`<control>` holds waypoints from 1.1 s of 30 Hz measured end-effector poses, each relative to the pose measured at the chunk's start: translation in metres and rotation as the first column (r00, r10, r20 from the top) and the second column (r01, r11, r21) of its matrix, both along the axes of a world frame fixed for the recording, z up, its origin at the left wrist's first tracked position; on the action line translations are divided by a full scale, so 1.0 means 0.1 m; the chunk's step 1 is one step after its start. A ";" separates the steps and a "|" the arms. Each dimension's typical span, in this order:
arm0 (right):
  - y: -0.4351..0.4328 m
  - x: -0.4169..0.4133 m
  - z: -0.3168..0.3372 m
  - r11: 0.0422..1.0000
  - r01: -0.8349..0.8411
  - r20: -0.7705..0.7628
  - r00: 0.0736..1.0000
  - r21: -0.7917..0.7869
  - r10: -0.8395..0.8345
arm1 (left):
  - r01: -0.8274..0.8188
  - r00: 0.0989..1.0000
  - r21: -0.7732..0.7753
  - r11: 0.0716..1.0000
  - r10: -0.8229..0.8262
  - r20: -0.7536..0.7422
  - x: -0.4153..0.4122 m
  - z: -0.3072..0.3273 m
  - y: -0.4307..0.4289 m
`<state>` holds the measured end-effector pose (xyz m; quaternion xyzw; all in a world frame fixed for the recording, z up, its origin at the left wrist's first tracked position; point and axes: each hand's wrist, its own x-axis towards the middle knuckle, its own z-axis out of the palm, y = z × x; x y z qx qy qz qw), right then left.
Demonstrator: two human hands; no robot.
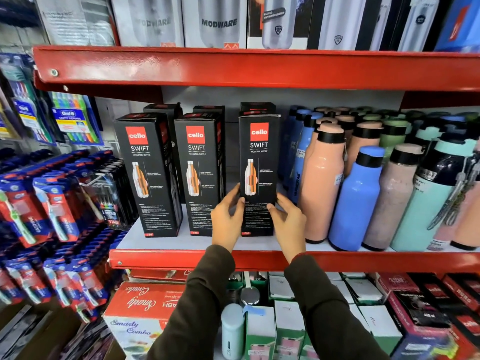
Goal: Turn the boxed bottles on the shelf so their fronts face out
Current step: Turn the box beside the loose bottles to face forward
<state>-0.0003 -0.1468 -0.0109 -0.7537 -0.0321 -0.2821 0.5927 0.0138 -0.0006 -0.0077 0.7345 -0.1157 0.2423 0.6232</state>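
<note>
Three tall black bottle boxes stand in a front row on the white shelf board (181,241), each showing a red logo and a bottle picture. The left box (149,172) and the middle box (200,172) stand free. My left hand (228,216) presses the left side of the right box (258,167) and my right hand (287,219) presses its right side, low down. The box is upright, its printed face towards me. More black boxes (257,106) stand behind the row, mostly hidden.
Loose pink, blue and mint bottles (358,193) crowd the shelf just right of the held box. A red shelf lip (259,68) runs overhead. Hanging toothbrush packs (52,203) fill the left. Boxes and small cartons (285,320) sit on the shelf below.
</note>
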 end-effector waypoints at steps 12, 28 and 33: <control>0.04 -0.06 0.20 0.990 0.044 0.066 0.997 -0.132 -0.035 | 0.099 0.995 -0.371 0.923 -0.096 0.026 -0.26 0.04 -0.11; -0.14 0.07 0.18 0.975 -0.170 -0.029 0.986 -0.144 0.167 | 0.083 0.995 0.069 0.994 -0.078 -0.065 -0.02 0.01 -0.01; -0.15 0.08 0.14 0.958 -0.231 -0.056 0.973 -0.169 0.225 | 0.055 0.997 0.060 0.997 -0.052 -0.048 -0.04 0.00 -0.01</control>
